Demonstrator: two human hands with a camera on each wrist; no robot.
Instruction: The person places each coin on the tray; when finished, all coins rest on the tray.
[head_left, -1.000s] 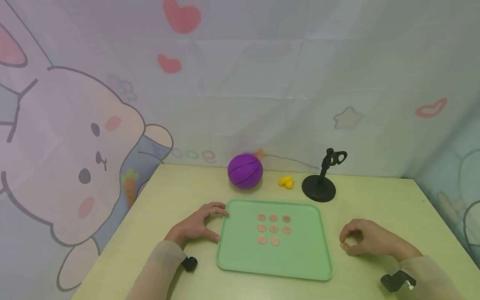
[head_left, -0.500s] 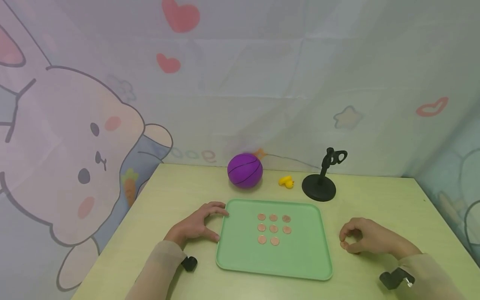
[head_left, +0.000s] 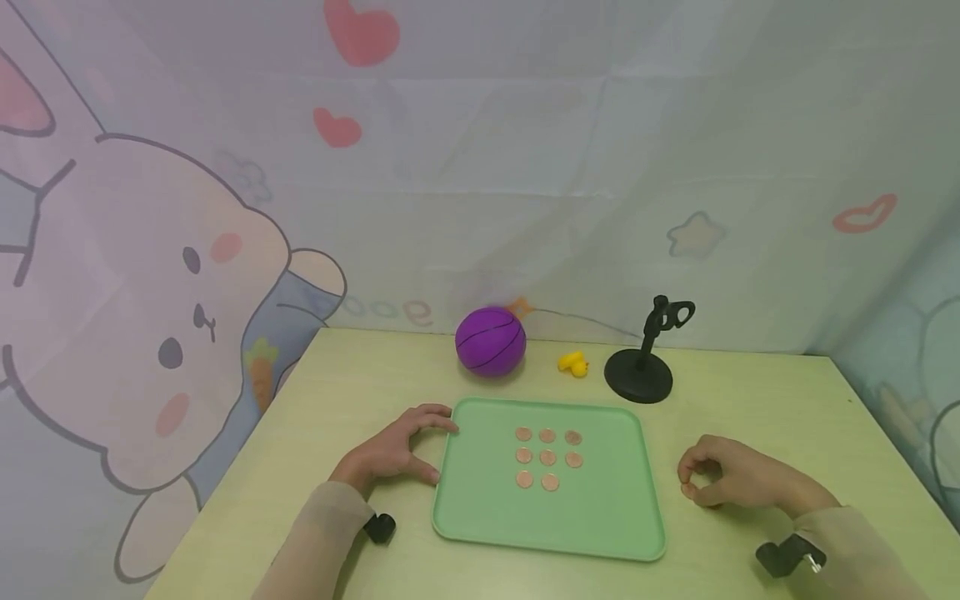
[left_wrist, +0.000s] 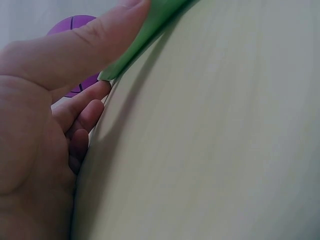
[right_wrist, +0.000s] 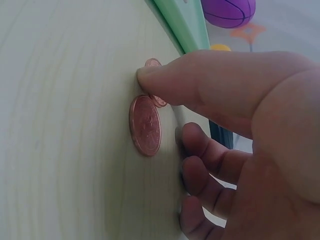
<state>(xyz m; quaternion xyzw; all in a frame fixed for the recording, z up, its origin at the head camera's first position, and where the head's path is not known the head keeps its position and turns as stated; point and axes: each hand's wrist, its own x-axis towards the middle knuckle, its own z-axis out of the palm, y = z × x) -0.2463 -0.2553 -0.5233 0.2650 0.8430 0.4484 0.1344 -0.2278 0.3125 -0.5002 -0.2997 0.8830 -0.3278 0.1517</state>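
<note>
On the green tray (head_left: 495, 521), several copper coins (head_left: 547, 457) lie flat in rows, with two in the nearest row. My left hand (head_left: 390, 446) rests at the tray's left rim, thumb and fingers spread apart; in the left wrist view its thumb (left_wrist: 107, 37) overlaps the green rim. Right of the tray, my right hand (head_left: 738, 475) pinches a copper coin (right_wrist: 159, 100) between thumb and index finger, low over the table. The thumb covers part of that coin. Just beside it, a second copper coin (right_wrist: 145, 126) shows its face in the right wrist view.
Behind the tray stand a purple ball (head_left: 491, 342), a small yellow duck toy (head_left: 573, 364) and a black stand (head_left: 638, 375) with a round base. A printed cloth (head_left: 510, 208) hangs at the table's back edge.
The right hand and its wrist have shifted very slightly left, still pinching at the same spot. The left hand, tray and coins on it look unmoved.
</note>
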